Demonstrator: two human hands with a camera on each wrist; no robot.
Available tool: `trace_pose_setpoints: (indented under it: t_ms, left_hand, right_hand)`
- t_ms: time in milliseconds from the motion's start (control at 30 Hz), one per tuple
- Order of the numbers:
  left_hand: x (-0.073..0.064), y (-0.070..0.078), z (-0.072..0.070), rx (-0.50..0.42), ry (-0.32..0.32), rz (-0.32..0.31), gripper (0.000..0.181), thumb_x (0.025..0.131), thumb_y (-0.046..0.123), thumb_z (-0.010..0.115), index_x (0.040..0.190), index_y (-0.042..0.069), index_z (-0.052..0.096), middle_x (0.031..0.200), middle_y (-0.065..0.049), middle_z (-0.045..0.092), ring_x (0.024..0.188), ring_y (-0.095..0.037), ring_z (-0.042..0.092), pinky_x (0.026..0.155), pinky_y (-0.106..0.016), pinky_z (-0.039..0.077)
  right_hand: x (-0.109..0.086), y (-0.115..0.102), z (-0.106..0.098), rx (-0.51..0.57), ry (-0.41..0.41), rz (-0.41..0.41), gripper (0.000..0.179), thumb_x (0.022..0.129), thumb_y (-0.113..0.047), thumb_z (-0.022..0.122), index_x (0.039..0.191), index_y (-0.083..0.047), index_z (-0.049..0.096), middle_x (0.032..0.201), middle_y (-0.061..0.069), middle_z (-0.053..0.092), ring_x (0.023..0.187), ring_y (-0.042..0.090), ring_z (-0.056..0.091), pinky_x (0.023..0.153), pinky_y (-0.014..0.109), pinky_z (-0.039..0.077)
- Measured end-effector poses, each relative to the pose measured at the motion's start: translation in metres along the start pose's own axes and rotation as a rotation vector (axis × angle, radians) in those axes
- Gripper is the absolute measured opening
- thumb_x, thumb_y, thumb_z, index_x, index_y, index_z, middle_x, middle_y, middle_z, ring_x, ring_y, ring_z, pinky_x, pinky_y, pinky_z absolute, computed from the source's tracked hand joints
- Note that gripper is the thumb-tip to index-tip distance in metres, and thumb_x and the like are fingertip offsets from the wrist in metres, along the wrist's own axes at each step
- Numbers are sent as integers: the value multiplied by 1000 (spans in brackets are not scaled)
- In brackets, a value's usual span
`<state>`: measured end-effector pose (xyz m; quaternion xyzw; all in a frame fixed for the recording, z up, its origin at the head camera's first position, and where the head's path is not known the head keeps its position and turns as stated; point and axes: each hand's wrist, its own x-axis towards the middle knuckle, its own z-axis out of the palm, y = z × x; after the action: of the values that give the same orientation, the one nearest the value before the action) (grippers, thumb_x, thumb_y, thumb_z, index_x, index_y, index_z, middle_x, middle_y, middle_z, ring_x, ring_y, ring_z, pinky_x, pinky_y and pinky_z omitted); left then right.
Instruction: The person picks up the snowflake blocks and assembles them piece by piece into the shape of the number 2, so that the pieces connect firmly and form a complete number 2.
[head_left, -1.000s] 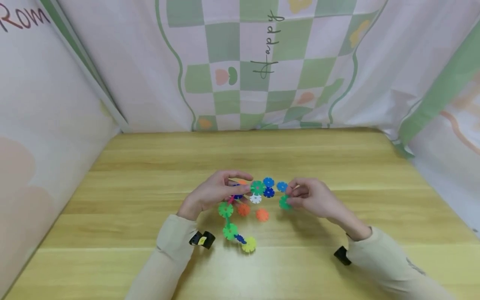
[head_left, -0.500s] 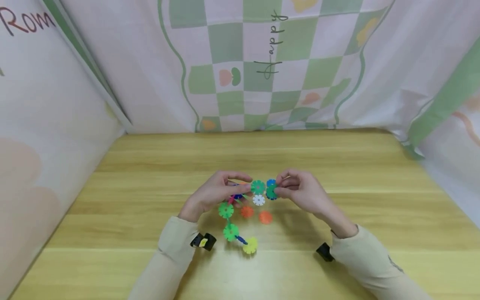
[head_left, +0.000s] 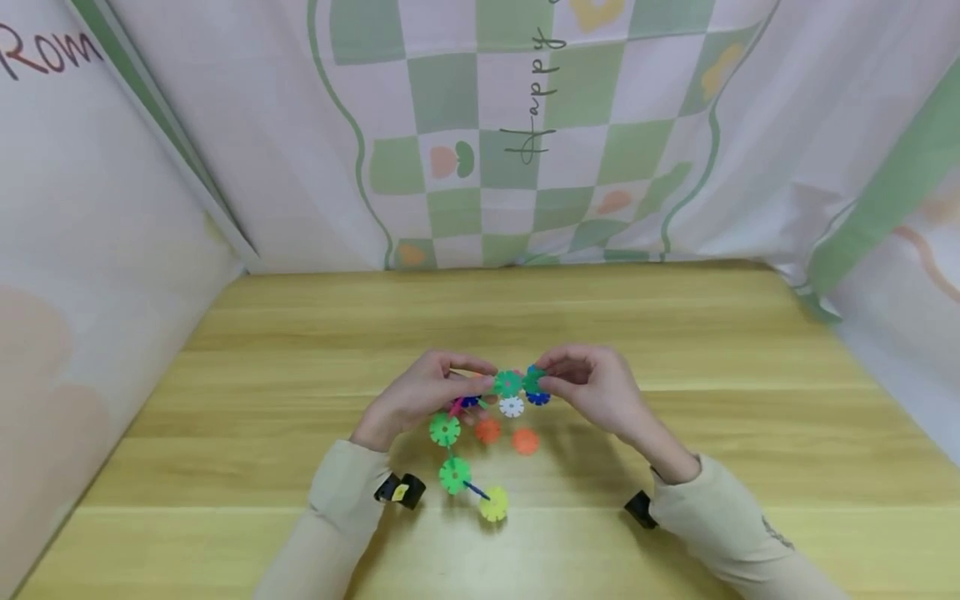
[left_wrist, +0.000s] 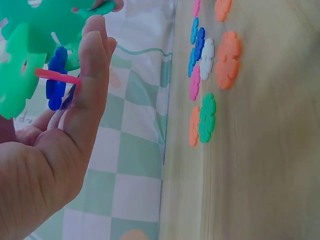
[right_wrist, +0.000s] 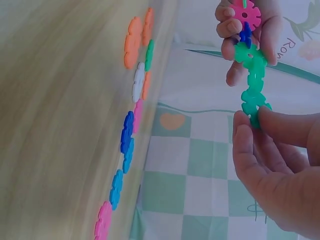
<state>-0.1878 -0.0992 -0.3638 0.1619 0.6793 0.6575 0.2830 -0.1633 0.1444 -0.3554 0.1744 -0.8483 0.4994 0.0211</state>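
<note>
A chain of notched plastic snowflake discs hangs from my left hand (head_left: 427,390), linked edge to edge. In the head view it runs down through bright green discs (head_left: 454,476) to a yellow disc (head_left: 493,504) at its lower end. My left thumb and fingers pinch the chain close to a teal-green disc (head_left: 507,383). My right hand (head_left: 596,387) pinches another green disc (head_left: 533,380) between thumb and fingertips, right at that teal-green disc's edge. In the right wrist view the held disc (right_wrist: 253,101) lines up with the chain's green end, below a dark blue and a pink disc (right_wrist: 247,16).
Loose snowflake discs lie on the wooden table (head_left: 675,325) beneath the hands: a white one (head_left: 512,407), orange ones (head_left: 525,442), a dark blue one (head_left: 538,398), plus a green one (left_wrist: 207,117) and pink ones (right_wrist: 103,220). A patterned curtain (head_left: 510,192) stands behind the table.
My right hand has moved left with its green disc, from apart to right against the chain's teal-green end. The left hand keeps its hold and stays nearly in place.
</note>
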Motion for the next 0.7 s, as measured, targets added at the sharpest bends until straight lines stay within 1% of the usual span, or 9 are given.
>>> trace_pose_setpoints:
  t_ms: [100,200,333,533,600,700]
  left_hand:
    - [1,-1,-1,1,-6,-4,35,95,9,60,126,-6,56,101,-33,65,69,-20,70,69,-42,58]
    - [1,-1,-1,24,-5,1,36,94,10,62,126,-6,57,101,-32,66,71,-20,70,69,-40,58]
    - [0,0,-1,42,8,-1,35,92,9,64,125,-4,59,101,-32,66,71,-19,70,70,-38,58]
    - [-1,1,-2,20,10,-2,36,92,7,64,126,-4,58,101,-32,66,73,-21,71,72,-39,58]
    - [-1,0,-2,14,9,-1,35,92,7,64,125,-4,58,100,-31,66,72,-20,70,72,-39,58]
    - [0,0,-1,4,7,-5,35,92,6,64,125,-4,59,95,-27,69,71,-19,70,73,-40,58]
  right_hand:
    - [0,1,0,-21,6,-56,12,83,5,71,94,0,71,88,11,71,75,16,69,64,26,56]
    - [0,3,0,-48,17,-105,11,82,5,72,91,-1,72,87,10,72,73,13,68,63,25,56]
    - [0,3,1,-78,36,-149,10,81,4,73,89,-3,73,85,7,72,72,13,69,62,25,56]
    - [1,3,4,-97,65,-206,10,80,4,74,87,-4,74,84,6,73,73,14,70,63,23,56]
    - [1,3,4,-104,68,-220,11,80,5,74,86,-4,74,84,6,73,72,15,70,63,23,56]
    - [1,4,6,-109,74,-238,12,79,6,74,85,-4,74,83,6,72,72,14,70,62,22,56]
